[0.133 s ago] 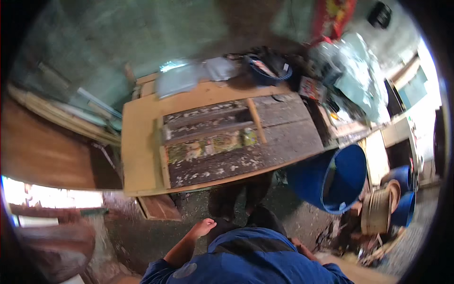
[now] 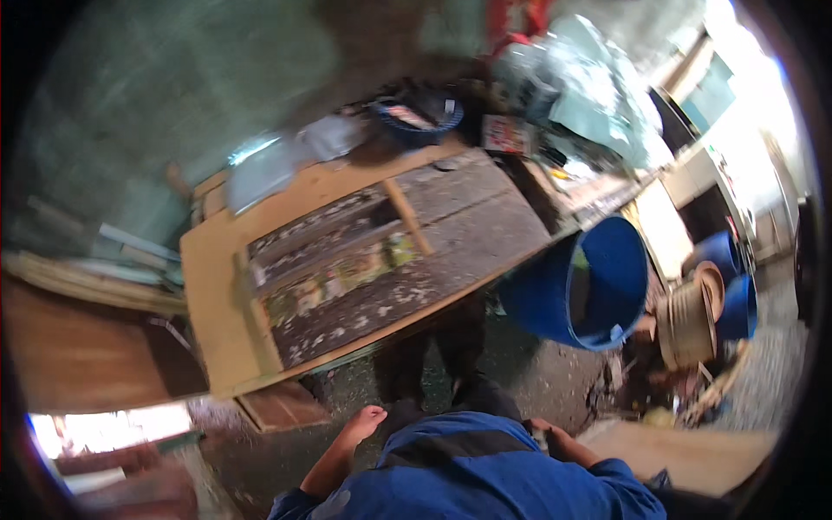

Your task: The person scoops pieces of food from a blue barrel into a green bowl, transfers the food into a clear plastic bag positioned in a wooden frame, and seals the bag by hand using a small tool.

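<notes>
Wooden and stiff, the workbench panel [image 2: 347, 277] is judged heavy, best gripped at its near edge. The left hand [image 2: 364, 425] hangs open, empty; the right hand's [image 2: 555, 438] grip cannot be told.

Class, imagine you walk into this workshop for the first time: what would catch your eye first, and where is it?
Probably the big blue barrel, tipped on its side right of the bench. Next, the plywood workbench in the middle, its dark speckled board framed by pale wood. Low in the picture, the left hand hangs empty above the floor.
</notes>
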The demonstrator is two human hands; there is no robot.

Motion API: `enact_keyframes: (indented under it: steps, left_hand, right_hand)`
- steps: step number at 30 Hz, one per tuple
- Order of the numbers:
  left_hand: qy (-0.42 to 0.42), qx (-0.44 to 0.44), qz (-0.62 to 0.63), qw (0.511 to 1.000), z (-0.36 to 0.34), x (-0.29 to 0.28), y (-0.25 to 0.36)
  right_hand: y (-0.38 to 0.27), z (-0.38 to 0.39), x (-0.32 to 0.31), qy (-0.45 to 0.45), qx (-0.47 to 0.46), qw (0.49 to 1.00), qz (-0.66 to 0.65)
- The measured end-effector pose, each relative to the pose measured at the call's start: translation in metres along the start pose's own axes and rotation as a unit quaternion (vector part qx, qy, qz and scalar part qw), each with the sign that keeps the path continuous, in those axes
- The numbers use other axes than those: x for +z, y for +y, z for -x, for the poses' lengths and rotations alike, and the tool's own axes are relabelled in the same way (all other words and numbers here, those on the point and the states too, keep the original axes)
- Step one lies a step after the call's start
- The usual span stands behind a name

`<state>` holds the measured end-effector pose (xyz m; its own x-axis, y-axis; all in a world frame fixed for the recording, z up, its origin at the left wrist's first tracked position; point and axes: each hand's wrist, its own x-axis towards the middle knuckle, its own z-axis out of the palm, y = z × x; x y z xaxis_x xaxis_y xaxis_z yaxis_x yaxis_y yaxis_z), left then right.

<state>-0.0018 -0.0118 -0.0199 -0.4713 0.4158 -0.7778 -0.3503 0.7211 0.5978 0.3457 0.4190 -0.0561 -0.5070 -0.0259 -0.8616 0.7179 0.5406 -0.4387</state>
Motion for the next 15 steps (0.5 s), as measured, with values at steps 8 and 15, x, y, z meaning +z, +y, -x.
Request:
enact_keyframes:
  steps: [8, 15]
  left_hand:
    - [-0.023, 0.021, -0.117, 0.993, -0.027, 0.017, 0.064]
    - [-0.074, 0.096, -0.242, 0.963, -0.075, 0.106, 0.152]
  right_hand:
    - [0.127, -0.034, 0.113, 0.043, 0.063, 0.995, -0.072]
    - [0.249, 0.018, 0.148, 0.073, 0.031, 0.991, -0.111]
